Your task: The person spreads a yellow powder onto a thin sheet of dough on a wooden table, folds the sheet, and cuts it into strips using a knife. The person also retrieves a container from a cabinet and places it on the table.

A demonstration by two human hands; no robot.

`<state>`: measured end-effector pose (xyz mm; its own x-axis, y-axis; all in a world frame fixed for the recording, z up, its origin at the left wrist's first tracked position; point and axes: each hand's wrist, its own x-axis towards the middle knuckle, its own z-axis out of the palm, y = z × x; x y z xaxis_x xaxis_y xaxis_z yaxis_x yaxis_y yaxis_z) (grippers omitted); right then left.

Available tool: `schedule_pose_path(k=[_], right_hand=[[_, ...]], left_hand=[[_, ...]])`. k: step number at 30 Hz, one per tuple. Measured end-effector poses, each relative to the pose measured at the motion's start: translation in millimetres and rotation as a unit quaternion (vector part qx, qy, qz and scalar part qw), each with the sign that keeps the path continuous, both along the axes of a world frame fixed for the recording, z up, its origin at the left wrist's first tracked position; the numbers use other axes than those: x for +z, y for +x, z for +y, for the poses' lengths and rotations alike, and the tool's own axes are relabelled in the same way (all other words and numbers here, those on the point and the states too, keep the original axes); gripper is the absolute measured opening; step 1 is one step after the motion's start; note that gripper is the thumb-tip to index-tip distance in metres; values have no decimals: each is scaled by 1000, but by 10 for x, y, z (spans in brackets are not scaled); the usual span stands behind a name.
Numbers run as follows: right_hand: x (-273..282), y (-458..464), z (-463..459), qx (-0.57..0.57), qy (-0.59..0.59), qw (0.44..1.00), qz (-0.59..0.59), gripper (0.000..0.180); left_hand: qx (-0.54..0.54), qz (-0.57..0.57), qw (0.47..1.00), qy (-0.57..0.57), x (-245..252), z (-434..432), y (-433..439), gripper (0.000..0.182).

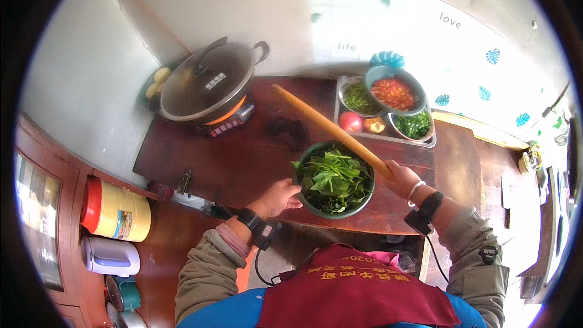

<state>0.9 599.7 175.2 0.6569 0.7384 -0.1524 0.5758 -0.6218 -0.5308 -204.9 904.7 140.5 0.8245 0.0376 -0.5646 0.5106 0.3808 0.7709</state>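
My right hand (401, 178) grips one end of a long wooden rolling pin (328, 125). The pin slants up and to the left, crossing above the far rim of a green bowl (298, 200). Leafy greens (334, 175) with pale stems fill this bowl, which is at the front of a dark red wooden table (218, 159). At the bowl's left side is my left hand (278, 197), thumb and fingers apart, its fingertips against or very near the rim. No object shows in that hand.
Back left, a lidded electric wok (207, 84) stands by yellowish round produce (159, 81). A crumpled dark item (289, 131) lies mid-table. Back right, a metal tray (387, 140) carries bowls of chopped food and a red fruit (350, 121). Left, a knife (193, 201) lies near the edge.
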Motion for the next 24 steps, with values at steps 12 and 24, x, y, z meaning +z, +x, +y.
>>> schedule_pose_path(k=[12, 24], right_hand=[[-200, 13, 694, -25, -24, 999, 14, 47], [-634, -651, -1353, -179, 193, 963, -60, 28]], left_hand=[[33, -17, 999, 0, -107, 607, -179, 27], [-183, 100, 977, 50, 25, -141, -425, 29]])
